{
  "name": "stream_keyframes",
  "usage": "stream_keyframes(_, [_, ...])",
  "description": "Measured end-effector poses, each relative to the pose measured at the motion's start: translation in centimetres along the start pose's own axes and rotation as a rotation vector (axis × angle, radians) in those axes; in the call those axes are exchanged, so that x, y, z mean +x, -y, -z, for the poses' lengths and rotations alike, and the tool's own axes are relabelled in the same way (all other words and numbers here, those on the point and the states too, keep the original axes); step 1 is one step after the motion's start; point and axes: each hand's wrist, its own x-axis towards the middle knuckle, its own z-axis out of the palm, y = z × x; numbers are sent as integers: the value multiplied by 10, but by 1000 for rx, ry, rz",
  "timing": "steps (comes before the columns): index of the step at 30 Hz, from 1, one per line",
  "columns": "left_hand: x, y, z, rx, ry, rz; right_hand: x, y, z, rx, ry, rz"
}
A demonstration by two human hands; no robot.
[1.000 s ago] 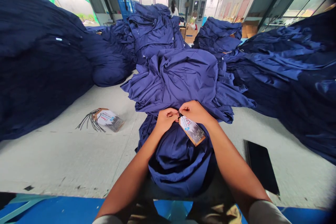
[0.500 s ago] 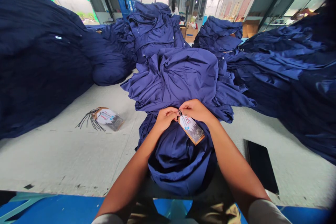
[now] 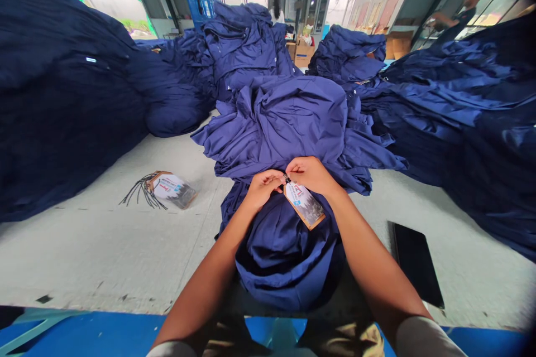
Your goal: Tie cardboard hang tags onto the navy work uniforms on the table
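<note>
My left hand (image 3: 263,189) and my right hand (image 3: 310,174) meet over a navy blue work garment (image 3: 285,251), their fingertips pinching a small black fastener (image 3: 287,178). From it hangs a brown-edged cardboard hang tag (image 3: 304,205), resting on the folded navy cloth below my right hand. A loose heap of the same navy cloth (image 3: 272,128) lies just beyond my hands. To the left on the table, a bundle of similar tags (image 3: 171,190) trails black cords.
A black phone or tablet (image 3: 414,263) lies on the pale table (image 3: 104,256) to my right. Large navy garment piles (image 3: 62,95) rise on both sides. A blue crate (image 3: 201,11), cardboard boxes (image 3: 304,56) and a person (image 3: 460,11) stand farther back.
My hands and the hang tag have shifted slightly up and left in the view. A person has come into sight at the upper right.
</note>
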Motion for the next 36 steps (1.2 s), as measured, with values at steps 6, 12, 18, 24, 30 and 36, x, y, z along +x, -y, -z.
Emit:
stream_keyframes(6, [0,0,1,-19,9,9,-3,4,-1,-43,-5,13])
stream_keyframes(12, [1,0,2,-16,49,23,-2,5,1,88,27,-49])
stream_keyframes(18, [1,1,1,-14,37,32,-4,11,5,17,21,23])
stream_keyframes(24, [0,0,0,-1,43,1,-7,16,3,-81,30,-8])
stream_keyframes(30, [0,-1,-1,17,58,-21,-5,15,2,-54,53,-26])
stream_keyframes(36, [0,1,-2,15,31,-20,-4,14,-3,-3,6,-19])
